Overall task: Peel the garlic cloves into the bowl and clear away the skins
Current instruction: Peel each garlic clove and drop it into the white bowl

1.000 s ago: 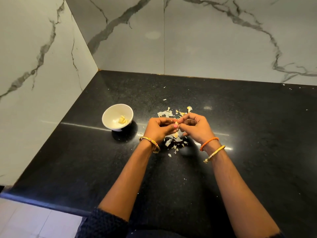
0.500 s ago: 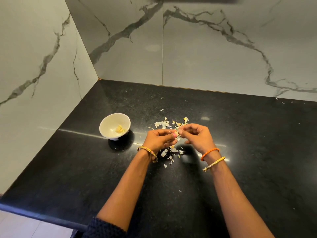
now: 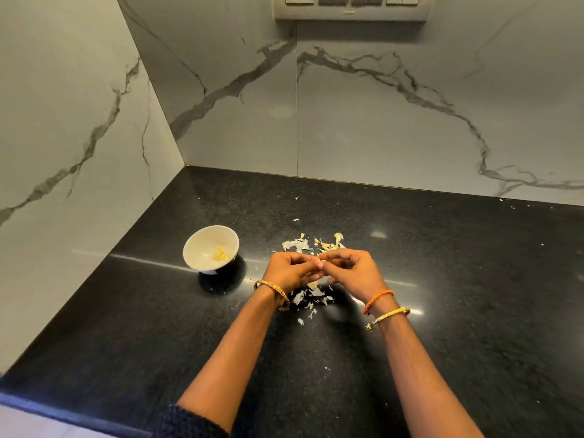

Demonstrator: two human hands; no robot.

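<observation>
both hands meet over the skins (image 3: 311, 295), left hand (image 3: 289, 270) and right hand (image 3: 350, 270) pinching one garlic clove (image 3: 319, 263) between fingertips; bowl (image 3: 202, 245) sits off the left hand's side, nearer it.

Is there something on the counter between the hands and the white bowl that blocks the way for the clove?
Nothing visible does. The bowl stands apart to the left of the left hand, with only bare black counter between. The skins lie beyond and under the hands, off that path.
</observation>
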